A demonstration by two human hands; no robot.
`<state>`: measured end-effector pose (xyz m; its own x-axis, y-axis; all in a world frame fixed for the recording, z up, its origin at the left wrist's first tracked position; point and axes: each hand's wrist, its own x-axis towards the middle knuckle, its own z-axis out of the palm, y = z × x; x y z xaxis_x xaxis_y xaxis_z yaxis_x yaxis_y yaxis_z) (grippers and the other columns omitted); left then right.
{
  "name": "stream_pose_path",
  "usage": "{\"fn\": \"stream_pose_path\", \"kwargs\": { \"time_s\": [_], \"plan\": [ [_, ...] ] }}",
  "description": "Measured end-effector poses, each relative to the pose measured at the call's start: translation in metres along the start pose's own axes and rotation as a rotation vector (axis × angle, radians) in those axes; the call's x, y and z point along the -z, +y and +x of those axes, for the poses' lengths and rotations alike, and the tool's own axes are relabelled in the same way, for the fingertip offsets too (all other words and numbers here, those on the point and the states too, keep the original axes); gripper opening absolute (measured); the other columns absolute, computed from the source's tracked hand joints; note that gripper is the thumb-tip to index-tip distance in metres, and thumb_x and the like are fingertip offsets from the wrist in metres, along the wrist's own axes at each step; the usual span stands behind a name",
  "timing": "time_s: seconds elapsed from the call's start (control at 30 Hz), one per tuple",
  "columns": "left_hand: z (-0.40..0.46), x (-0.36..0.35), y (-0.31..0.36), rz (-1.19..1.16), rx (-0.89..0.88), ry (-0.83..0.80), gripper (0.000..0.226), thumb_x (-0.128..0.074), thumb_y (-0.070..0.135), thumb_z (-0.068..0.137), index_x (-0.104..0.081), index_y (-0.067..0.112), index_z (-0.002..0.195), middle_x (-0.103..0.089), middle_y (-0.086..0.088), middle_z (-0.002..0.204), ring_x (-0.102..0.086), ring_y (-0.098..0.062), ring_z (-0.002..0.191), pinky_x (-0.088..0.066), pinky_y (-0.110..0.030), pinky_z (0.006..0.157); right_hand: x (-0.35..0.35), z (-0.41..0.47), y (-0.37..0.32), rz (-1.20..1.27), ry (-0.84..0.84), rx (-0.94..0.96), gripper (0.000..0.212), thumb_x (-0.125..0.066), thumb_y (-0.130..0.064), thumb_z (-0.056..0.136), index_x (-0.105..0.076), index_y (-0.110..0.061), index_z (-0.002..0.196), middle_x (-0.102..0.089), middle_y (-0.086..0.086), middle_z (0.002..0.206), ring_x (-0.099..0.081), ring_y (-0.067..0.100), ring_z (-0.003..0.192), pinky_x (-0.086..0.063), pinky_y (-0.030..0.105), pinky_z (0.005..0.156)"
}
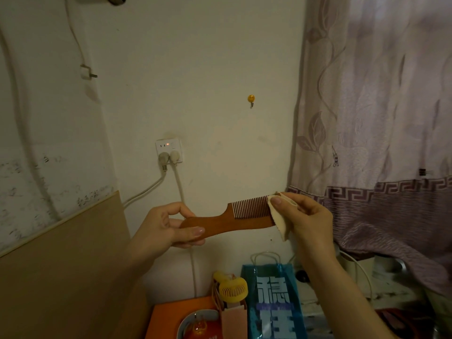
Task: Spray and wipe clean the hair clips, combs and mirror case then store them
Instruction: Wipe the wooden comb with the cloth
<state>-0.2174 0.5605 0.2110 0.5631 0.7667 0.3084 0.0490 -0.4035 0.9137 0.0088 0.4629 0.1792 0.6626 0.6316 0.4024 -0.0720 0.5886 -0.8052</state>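
Observation:
A brown wooden comb (234, 216) with a handle is held up in front of the wall, teeth pointing up. My left hand (166, 226) grips its handle at the left end. My right hand (303, 216) pinches a small cream cloth (278, 218) folded over the comb's right end, thumb pressing it on the last teeth. No hair clips, mirror case or spray bottle show in the head view.
Below stand a blue paper bag (274, 302), a yellow hand fan (232, 288) and an orange box (168, 319). A wall socket (169, 150) with two plugs, a yellow hook (251, 99), a curtain (379, 143) on the right, a brown board (61, 265) on the left.

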Motion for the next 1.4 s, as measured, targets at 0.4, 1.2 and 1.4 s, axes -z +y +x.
{"fn": "stream_pose_path", "kwargs": {
  "time_s": [0.4,1.2,1.4],
  "plan": [
    [-0.001,-0.001,-0.006,-0.031,0.013,0.059,0.040,-0.077,0.015,0.057,-0.061,-0.003,0.088,-0.074,-0.017,0.076,-0.073,-0.027,0.069,-0.057,-0.022,0.057,0.010,-0.003,-0.002,-0.170,-0.322,0.007,0.038,-0.061,-0.028,0.076,-0.071,-0.012,0.109,-0.070,-0.001,0.112,-0.067,0.009,0.088,-0.053,0.019,0.070],
    [0.008,-0.018,0.025,0.155,-0.158,-0.098,0.020,-0.078,0.006,0.072,-0.073,0.016,0.088,-0.075,-0.007,0.076,-0.072,-0.022,0.069,-0.058,-0.023,0.063,-0.010,-0.012,-0.019,-0.515,-0.603,0.029,0.037,-0.073,-0.028,0.071,-0.073,-0.016,0.106,-0.075,0.002,0.094,-0.070,0.019,0.086,-0.057,0.036,0.077],
    [0.011,-0.026,0.030,0.170,-0.185,-0.129,0.024,-0.079,0.014,0.069,-0.073,0.019,0.091,-0.075,-0.006,0.077,-0.073,-0.026,0.073,-0.060,-0.029,0.069,-0.012,-0.018,-0.022,-0.501,-0.614,-0.030,0.025,-0.076,-0.008,0.076,-0.074,-0.016,0.099,-0.075,0.002,0.085,-0.071,0.014,0.076,-0.057,0.024,0.065]
  ]
}}
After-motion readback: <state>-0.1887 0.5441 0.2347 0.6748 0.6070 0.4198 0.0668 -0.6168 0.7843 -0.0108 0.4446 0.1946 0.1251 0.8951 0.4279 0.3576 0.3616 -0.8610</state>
